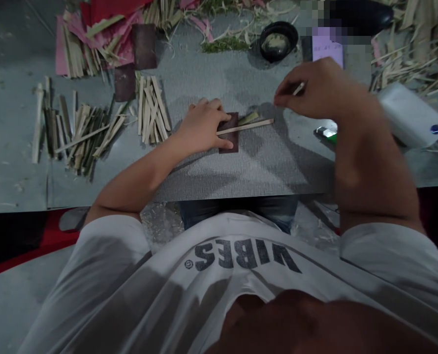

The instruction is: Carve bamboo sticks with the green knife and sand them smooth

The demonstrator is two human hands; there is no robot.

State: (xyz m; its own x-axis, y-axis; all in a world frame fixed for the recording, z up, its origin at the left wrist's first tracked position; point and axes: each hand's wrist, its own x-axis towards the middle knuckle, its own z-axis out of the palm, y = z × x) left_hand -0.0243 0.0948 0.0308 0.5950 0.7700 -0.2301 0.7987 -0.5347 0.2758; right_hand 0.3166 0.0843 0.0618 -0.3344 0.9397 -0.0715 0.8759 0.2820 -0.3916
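Note:
My left hand [206,123] presses a small brown piece of sandpaper [234,147] onto the grey mat, thumb and forefinger on it. A pale bamboo strip [254,126] crosses the sandpaper and extends right from between that thumb and forefinger. Behind it lies a shorter greenish strip [249,118]. Raised to the right, my right hand [311,91] is closed in a pinch, with part of a thin pale stick [298,89] showing between its fingers; the rest is hidden. Loose strips [154,110] lie in a bundle left of my left hand.
More strips [89,132] are heaped at the left. Two brown sandpaper pieces [144,46] lie behind. A black bowl [278,42] holds pale powdery matter. Beside my right arm are a green-handled cutter [329,135], a lit phone [328,46] and a white box [413,115]. Shavings [399,73] are scattered behind.

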